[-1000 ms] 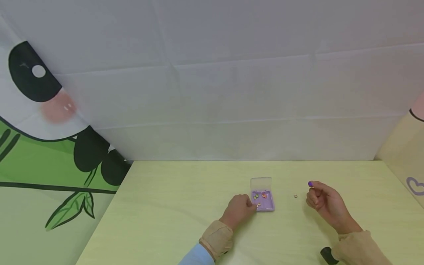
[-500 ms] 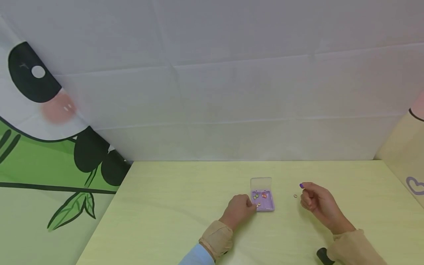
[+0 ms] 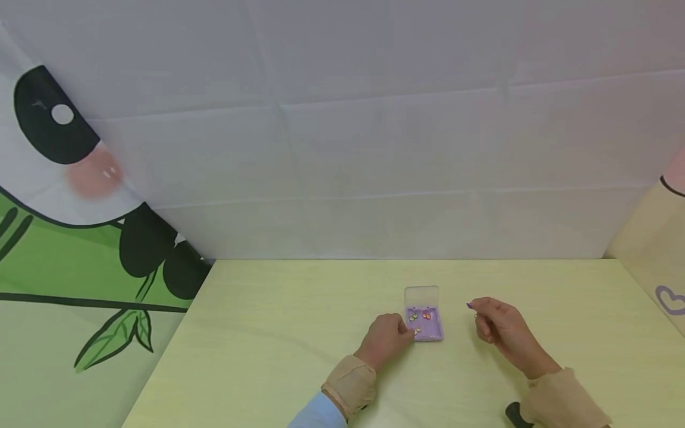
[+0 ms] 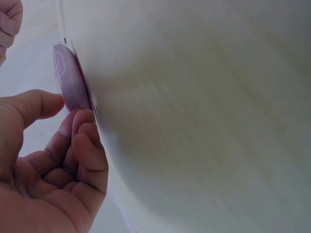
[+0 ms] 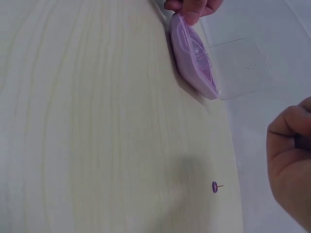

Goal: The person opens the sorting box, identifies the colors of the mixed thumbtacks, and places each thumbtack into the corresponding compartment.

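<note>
In the head view, a small purple jewelry box (image 3: 431, 333) with a raised clear lid (image 3: 421, 295) stands mid-table. Several little coloured earrings (image 3: 426, 315) lie inside it. My left hand (image 3: 386, 339) pinches its near left corner between thumb and fingers, as the left wrist view also shows on the box (image 4: 71, 82). To the right, above the table, my right hand (image 3: 505, 334) pinches a small purple round piece (image 3: 469, 305) at its fingertips. Below that hand, a purple stud earring (image 5: 215, 187) with a thin pin lies on the table in the right wrist view.
The pale yellow wood-grain table (image 3: 267, 321) meets a white cloth backdrop (image 3: 342, 148) at its back edge. Cartoon-printed fabric (image 3: 69, 255) hangs on the left. A black object (image 3: 516, 414) shows beside the right sleeve.
My right hand has moved left with the purple piece, toward the box, and now comes over the stud on the table. The left hand and the box stay where they were.
</note>
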A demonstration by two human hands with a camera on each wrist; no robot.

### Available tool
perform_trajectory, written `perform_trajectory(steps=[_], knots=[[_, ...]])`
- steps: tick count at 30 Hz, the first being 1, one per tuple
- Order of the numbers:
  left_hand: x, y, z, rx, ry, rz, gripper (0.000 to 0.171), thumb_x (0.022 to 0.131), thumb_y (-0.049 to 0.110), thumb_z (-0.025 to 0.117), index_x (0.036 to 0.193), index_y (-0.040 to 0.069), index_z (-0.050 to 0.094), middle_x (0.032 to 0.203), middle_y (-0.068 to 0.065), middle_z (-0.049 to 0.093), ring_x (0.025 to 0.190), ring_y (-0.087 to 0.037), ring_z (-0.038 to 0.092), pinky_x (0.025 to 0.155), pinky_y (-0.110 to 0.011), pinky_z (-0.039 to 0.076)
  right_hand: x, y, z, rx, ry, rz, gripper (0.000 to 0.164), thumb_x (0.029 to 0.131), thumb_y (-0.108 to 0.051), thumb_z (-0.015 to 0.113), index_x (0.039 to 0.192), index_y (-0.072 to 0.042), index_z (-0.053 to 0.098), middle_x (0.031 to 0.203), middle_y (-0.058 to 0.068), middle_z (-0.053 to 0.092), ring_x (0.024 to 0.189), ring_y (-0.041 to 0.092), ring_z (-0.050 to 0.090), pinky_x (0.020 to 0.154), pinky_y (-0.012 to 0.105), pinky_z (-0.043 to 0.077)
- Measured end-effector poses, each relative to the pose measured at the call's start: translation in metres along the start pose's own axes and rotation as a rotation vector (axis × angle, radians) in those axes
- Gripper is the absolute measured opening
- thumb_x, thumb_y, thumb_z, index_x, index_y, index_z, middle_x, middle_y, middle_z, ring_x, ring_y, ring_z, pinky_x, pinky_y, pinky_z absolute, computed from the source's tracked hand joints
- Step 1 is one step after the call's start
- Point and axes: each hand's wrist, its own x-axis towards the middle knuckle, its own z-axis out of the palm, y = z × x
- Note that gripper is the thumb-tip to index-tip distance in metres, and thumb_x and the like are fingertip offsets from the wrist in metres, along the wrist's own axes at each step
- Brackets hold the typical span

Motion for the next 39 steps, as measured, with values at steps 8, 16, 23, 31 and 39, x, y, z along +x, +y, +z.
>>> perform_trajectory(steps=[8,16,23,31,39], knots=[[0.009,0.001,0.001,0.002,0.014,0.007,0.023,0.083,0.016,0.066,0.067,0.0,0.065,0.063,-0.005,0.062,0.056,-0.01,0.042,0.055,-0.026,0.044,0.015,0.001,0.004,-0.336,0.118,0.132,0.024,0.097,-0.024,0.053,0.099,-0.001,0.06,0.049,-0.013,0.046,0.047,0.004,0.038,0.046,0.024,0.03],[0.013,0.005,0.0,-0.001,0.021,-0.01,0.023,0.083,0.017,0.066,0.067,0.0,0.065,0.064,-0.006,0.063,0.056,-0.01,0.043,0.055,-0.027,0.045,0.026,0.002,0.014,-0.486,0.131,0.185,0.039,0.094,-0.024,0.056,0.107,0.013,0.056,0.048,-0.012,0.043,0.045,0.005,0.036,0.047,0.022,0.036],[0.017,0.006,-0.001,0.0,0.027,-0.012,0.022,0.082,0.016,0.066,0.066,0.0,0.066,0.062,-0.006,0.063,0.055,-0.009,0.042,0.053,-0.025,0.043,0.035,0.004,0.015,-0.574,0.13,0.19,0.034,0.093,-0.021,0.059,0.105,0.01,0.06,0.05,-0.009,0.043,0.045,0.006,0.036,0.045,0.022,0.035],[0.014,0.006,-0.001,0.001,0.024,-0.01,0.023,0.082,0.016,0.067,0.066,0.0,0.066,0.063,-0.006,0.063,0.055,-0.009,0.042,0.052,-0.025,0.043,0.035,0.014,0.027,-0.827,0.151,0.134,0.02,0.089,-0.017,0.062,0.097,0.001,0.067,0.051,-0.005,0.042,0.045,0.009,0.037,0.046,0.024,0.035],[0.01,0.003,0.001,0.003,0.03,-0.001,0.023,0.081,0.015,0.067,0.065,0.0,0.064,0.061,-0.004,0.059,0.054,-0.009,0.041,0.051,-0.025,0.04,0.036,0.029,0.039,-1.03,0.143,0.0,0.007,0.083,-0.009,0.064,0.084,-0.004,0.07,0.053,-0.004,0.042,0.049,0.008,0.036,0.048,0.024,0.033]])
